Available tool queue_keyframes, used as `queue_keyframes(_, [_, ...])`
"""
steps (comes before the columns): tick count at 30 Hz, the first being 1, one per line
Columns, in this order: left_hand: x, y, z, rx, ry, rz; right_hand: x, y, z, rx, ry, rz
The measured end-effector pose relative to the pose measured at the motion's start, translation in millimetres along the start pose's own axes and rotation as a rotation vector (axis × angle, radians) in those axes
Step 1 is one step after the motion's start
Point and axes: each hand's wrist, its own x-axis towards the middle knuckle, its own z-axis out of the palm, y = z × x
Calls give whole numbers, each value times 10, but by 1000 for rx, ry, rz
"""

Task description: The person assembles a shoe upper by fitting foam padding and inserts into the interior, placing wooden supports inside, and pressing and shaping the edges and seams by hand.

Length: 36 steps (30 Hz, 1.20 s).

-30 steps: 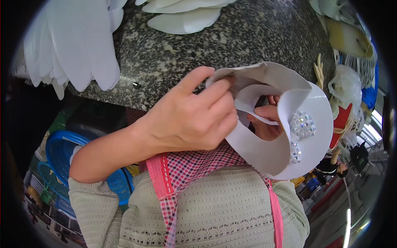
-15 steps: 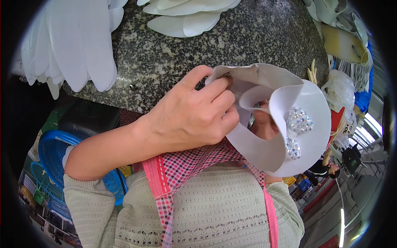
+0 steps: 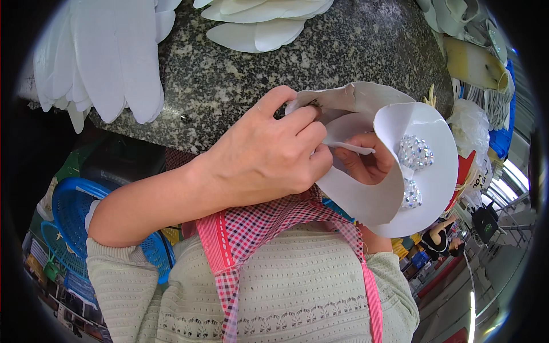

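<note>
Above the counter's near edge is a white shoe upper (image 3: 366, 206), curled into a loop, its grey-white inner side partly showing. A rhinestone bow (image 3: 414, 157) decorates its glossy outer face. My left hand (image 3: 286, 148) is closed on the upper's left end, pinching the rim between thumb and fingers. The fingertips of my right hand (image 3: 369, 163) show through the loop, bent against a folded flap of the upper. The rest of that hand is hidden behind the white material.
A speckled granite counter (image 3: 240, 80) lies ahead. White insole-shaped pieces (image 3: 114, 63) overlap at its left, and more white pieces (image 3: 257, 28) lie at the far middle. A yellowish roll (image 3: 474, 64) and a clear plastic bag (image 3: 469, 128) are at right. Blue baskets (image 3: 74, 211) stand lower left.
The upper has tilted slightly, and its inner flap is pressed down. More of my right fingers now shows through the loop. My left hand keeps its hold.
</note>
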Motion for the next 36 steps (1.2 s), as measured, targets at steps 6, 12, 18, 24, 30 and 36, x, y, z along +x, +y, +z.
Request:
queue_keyframes(6, [-4,-2,8,24,-16,9,78,-64,37,-49,-12,-19])
queue_keyframes(12, [-23,-10,-15,23,-35,22,249,-209,14,-235,-191,-153])
queue_keyframes(18, [-13,-19,-35,11,-22,26,214,-237,64,-386,-28,-230])
queue_keyframes(24, [1,-45,17,-35,10,9,227,-397,177,-340,31,-160])
queue_keyframes(30, [17,-92,3,-111,-2,48,236,-311,127,-396,12,-238])
queue_keyframes(36, [35,-131,74,-158,44,76,196,-538,109,-416,-62,-112])
